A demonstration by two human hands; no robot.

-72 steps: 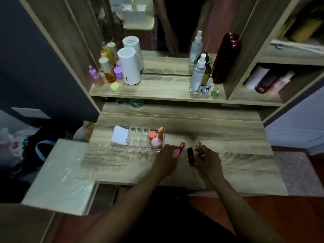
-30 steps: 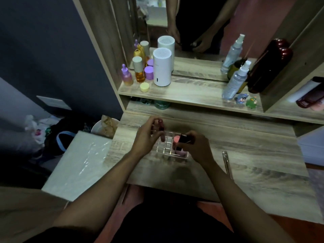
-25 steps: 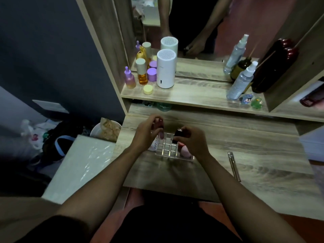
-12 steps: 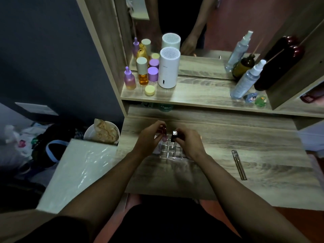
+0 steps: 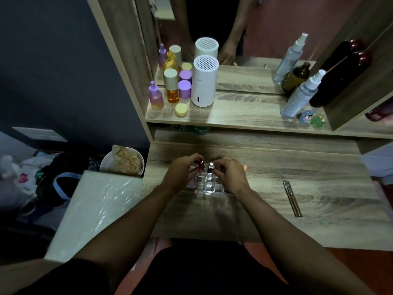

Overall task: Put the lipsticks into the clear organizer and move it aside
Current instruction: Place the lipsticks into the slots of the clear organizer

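Observation:
The clear organizer (image 5: 209, 186) sits on the wooden dresser top (image 5: 276, 167), partly covered by both hands. My left hand (image 5: 180, 173) pinches a dark red-capped lipstick (image 5: 200, 164) upright over a back-left cell. My right hand (image 5: 230, 174) pinches a black lipstick with a silver top (image 5: 211, 166) upright over the neighbouring back cell. How deep either lipstick sits in its cell is hidden by my fingers. A slim metallic lipstick tube (image 5: 292, 198) lies flat on the dresser to the right, apart from both hands.
The shelf above holds a white cylinder device (image 5: 204, 81), purple and amber bottles (image 5: 172, 86), a spray bottle (image 5: 302, 94) and a dark red bottle (image 5: 338, 77). A mirror stands behind. A plastic-wrapped white board (image 5: 93, 213) lies left of the dresser.
Both hands carried lipsticks from the right of the dresser to the organizer and now hold them upright over its back cells. One slim tube stayed behind on the dresser.

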